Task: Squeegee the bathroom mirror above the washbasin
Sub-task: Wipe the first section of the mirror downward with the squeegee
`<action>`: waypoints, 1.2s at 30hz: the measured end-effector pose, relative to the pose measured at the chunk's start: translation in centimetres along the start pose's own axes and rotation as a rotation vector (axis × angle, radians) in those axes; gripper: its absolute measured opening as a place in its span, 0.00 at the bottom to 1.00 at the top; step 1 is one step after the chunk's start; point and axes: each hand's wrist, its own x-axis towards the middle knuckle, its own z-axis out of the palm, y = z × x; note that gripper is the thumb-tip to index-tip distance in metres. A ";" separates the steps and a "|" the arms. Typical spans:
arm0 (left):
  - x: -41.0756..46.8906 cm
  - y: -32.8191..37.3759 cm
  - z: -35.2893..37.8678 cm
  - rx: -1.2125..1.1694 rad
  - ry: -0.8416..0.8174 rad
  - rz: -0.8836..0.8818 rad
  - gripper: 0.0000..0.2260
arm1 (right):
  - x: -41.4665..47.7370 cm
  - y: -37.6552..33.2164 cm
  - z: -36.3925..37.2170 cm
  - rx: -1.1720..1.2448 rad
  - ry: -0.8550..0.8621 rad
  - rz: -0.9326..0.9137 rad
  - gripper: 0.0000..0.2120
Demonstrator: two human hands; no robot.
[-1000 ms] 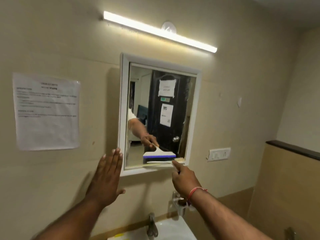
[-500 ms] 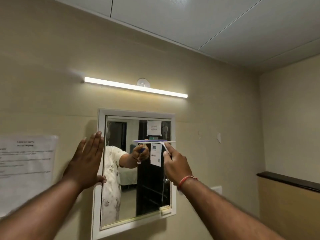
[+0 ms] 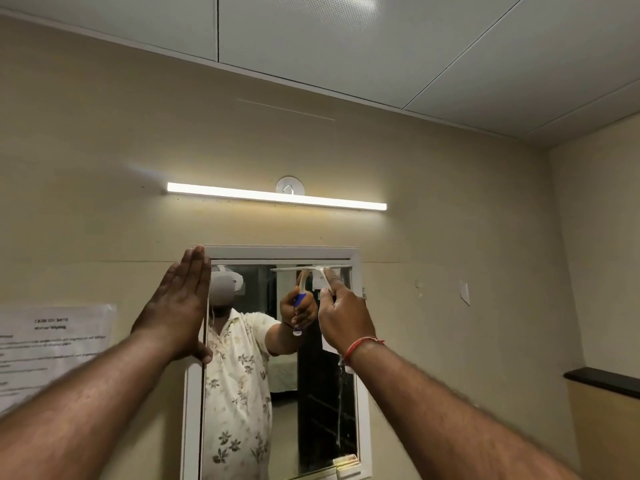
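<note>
Two hands up at the white-framed mirror (image 3: pixel 348 393). Left hand (image 3: pixel 176 306) flat, fingers together, pressed on the frame's upper left edge. Right hand (image 3: pixel 344 315) clamped around the squeegee (image 3: pixel 311 270), blade against the glass's top right.

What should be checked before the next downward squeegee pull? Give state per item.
1. Squeegee blade at the top edge of the mirror: ok.
2. Blade level: ok, roughly horizontal.
3. Right hand grip on the handle: ok, fist closed around it.
4. Left hand clear of the stroke path: ok, flat on the frame's left side.
5. Blade width covers the glass: not ok, only the right part; another pass needed on the left.
6. Glass wet or streaked below the blade: cannot tell.
</note>
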 end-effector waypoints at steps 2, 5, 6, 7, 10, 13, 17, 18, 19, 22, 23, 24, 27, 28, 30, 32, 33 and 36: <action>-0.2 0.2 -0.4 -0.009 -0.023 0.001 0.85 | 0.1 0.1 0.3 0.020 0.007 -0.009 0.23; -0.3 -0.1 -0.2 -0.014 -0.017 -0.010 0.85 | 0.2 0.0 0.4 0.059 0.002 -0.013 0.23; -0.4 0.0 -0.2 -0.012 -0.019 -0.011 0.85 | 0.2 0.0 0.4 0.072 0.001 -0.014 0.23; -0.4 0.0 -0.1 -0.009 -0.017 -0.013 0.85 | 0.2 -0.1 0.4 0.082 -0.001 -0.015 0.23; -0.5 0.1 -0.3 -0.017 -0.016 -0.014 0.84 | 0.2 -0.2 0.4 0.102 -0.014 -0.014 0.23; -0.5 0.1 -0.3 -0.024 -0.012 -0.019 0.84 | 0.2 -0.2 0.6 0.115 -0.013 -0.006 0.23; -0.4 0.2 -0.3 -0.020 -0.011 -0.022 0.84 | -0.1 -0.1 0.9 0.098 -0.004 -0.001 0.23; -0.4 0.2 -0.3 -0.019 -0.009 -0.024 0.84 | -0.1 0.0 1.0 0.098 -0.005 0.002 0.23; -0.4 0.2 -0.2 -0.021 -0.003 -0.025 0.84 | -0.1 0.0 1.0 0.100 -0.004 0.004 0.23; -0.6 0.2 -0.1 -0.031 0.005 -0.023 0.84 | 0.1 0.0 0.7 0.089 -0.004 0.003 0.23; -0.6 0.2 -0.1 -0.029 -0.003 -0.027 0.84 | 0.2 -0.1 0.6 0.082 -0.010 0.005 0.23; -0.7 0.3 -0.1 -0.027 -0.013 -0.030 0.84 | 0.4 -0.2 0.4 0.071 -0.016 0.006 0.23; -1.1 0.7 0.1 -0.023 -0.016 -0.029 0.84 | 0.9 -0.5 -0.1 0.045 -0.025 0.001 0.23; -1.2 0.8 0.2 -0.020 -0.012 -0.028 0.85 | 1.0 -0.6 -0.2 0.044 -0.027 0.002 0.23; -1.3 0.9 0.8 -0.021 -0.006 -0.019 0.85 | 1.1 -0.8 -0.2 0.047 -0.031 0.004 0.22; -1.4 0.8 1.3 -0.022 0.017 -0.001 0.86 | 1.1 -0.8 -0.2 0.047 -0.037 0.011 0.22; -1.4 0.6 1.7 -0.023 0.029 0.008 0.87 | 1.1 -0.8 -0.1 0.048 -0.041 0.018 0.22; -1.7 0.3 2.9 -0.023 0.064 0.030 0.88 | 0.6 -0.5 0.1 0.059 -0.049 0.039 0.23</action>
